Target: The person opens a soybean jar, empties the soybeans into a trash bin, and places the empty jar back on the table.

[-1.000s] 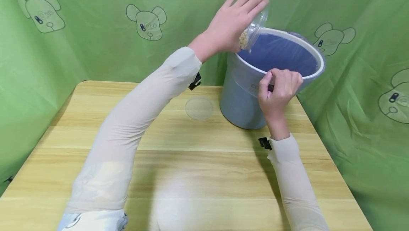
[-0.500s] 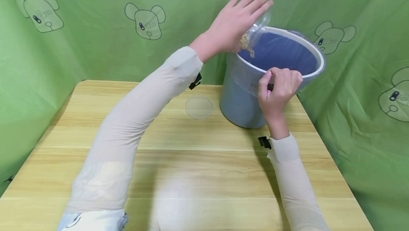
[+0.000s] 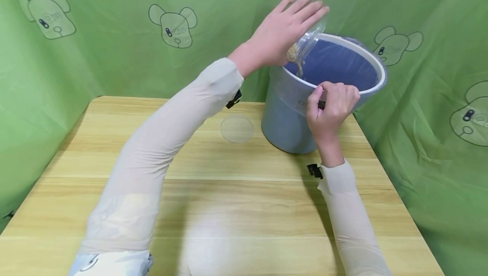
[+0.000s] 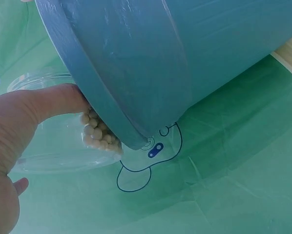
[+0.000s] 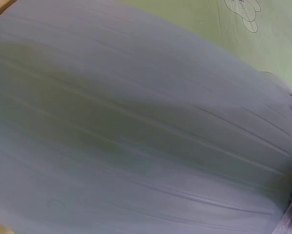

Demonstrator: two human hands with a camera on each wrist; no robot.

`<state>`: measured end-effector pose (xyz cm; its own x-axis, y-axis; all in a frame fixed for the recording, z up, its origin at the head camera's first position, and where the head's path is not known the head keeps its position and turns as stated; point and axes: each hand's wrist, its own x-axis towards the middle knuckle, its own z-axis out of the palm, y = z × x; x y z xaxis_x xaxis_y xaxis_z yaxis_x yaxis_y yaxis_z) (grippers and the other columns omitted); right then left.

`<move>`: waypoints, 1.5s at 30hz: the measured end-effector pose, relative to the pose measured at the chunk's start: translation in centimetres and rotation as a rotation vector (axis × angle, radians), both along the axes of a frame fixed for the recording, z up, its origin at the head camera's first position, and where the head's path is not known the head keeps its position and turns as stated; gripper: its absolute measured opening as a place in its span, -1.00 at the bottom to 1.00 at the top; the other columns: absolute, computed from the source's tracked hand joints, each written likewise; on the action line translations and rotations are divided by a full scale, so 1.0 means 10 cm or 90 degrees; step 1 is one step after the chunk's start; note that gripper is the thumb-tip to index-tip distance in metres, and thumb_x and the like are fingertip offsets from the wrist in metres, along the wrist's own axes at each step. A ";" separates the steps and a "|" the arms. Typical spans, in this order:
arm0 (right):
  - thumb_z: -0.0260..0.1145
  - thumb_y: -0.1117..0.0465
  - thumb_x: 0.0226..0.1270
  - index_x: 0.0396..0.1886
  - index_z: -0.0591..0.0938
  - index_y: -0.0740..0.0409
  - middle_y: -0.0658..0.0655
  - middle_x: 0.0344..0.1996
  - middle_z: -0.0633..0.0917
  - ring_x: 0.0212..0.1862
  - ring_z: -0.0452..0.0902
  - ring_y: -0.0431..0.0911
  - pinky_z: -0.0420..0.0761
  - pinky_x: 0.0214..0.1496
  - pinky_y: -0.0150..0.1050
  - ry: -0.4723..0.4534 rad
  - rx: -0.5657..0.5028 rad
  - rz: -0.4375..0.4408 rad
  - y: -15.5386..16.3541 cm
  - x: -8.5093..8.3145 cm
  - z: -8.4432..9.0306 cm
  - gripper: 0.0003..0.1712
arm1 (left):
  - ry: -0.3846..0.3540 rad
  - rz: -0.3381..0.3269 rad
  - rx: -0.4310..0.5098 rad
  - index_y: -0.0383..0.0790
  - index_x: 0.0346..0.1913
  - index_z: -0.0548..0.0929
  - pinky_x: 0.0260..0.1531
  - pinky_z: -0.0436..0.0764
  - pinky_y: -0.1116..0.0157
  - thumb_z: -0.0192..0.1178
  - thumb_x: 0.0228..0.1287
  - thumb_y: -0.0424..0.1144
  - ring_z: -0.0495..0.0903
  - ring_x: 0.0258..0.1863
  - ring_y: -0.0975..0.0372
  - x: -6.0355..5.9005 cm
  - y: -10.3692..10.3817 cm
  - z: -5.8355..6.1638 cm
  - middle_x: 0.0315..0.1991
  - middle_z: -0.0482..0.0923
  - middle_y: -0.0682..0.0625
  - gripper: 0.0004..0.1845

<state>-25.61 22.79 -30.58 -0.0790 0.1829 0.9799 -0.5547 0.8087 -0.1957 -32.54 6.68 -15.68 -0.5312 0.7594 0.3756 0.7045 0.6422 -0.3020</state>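
A grey-blue bucket (image 3: 286, 119) with a blue liner stands tilted toward me at the back right of the wooden table (image 3: 228, 208). My right hand (image 3: 331, 106) grips its near rim and a dark handle part. My left hand (image 3: 284, 30) holds a clear plastic jar (image 3: 306, 40) tipped over the bucket's left rim, and small beige beans (image 3: 292, 53) spill from its mouth. In the left wrist view the jar (image 4: 48, 126) with its beans (image 4: 99, 134) lies against the bucket rim (image 4: 87, 92). The right wrist view shows only the bucket wall (image 5: 136, 126).
A round clear lid (image 3: 237, 128) lies on the table left of the bucket. Green cloth (image 3: 114, 34) with cartoon bear prints hangs behind and on both sides of the table.
My left hand has tipped the jar a little further and shifted slightly right; beans now fall from its mouth into the bucket. The right hand stays on the rim.
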 end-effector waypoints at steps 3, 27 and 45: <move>0.12 0.26 0.32 -0.47 0.55 0.41 0.36 -0.52 0.50 -0.29 0.32 0.28 0.25 0.17 -0.15 0.002 0.002 0.001 0.01 0.00 -0.01 -0.73 | 0.000 0.000 -0.001 -0.14 0.66 -0.09 0.66 -0.01 0.01 0.50 0.10 -0.04 -0.12 0.67 0.03 0.00 0.00 0.00 0.67 -0.04 -0.04 0.21; 0.13 0.29 0.32 -0.47 0.54 0.43 0.38 -0.53 0.49 -0.30 0.30 0.30 0.22 0.18 -0.18 0.001 -0.004 0.003 0.00 0.03 0.03 -0.74 | 0.017 -0.028 -0.060 -0.12 0.67 -0.13 0.67 -0.12 -0.01 0.22 0.26 -0.44 -0.22 0.68 0.03 0.09 0.07 0.03 0.68 -0.12 -0.04 0.02; 0.13 0.29 0.32 -0.47 0.54 0.43 0.38 -0.52 0.49 -0.30 0.29 0.31 0.23 0.18 -0.17 0.004 -0.008 0.000 -0.02 0.02 0.03 -0.74 | 0.074 -0.055 -0.086 -0.11 0.67 -0.11 0.67 -0.12 -0.01 0.17 0.30 -0.51 -0.19 0.68 0.03 0.11 0.09 -0.01 0.68 -0.11 -0.04 -0.02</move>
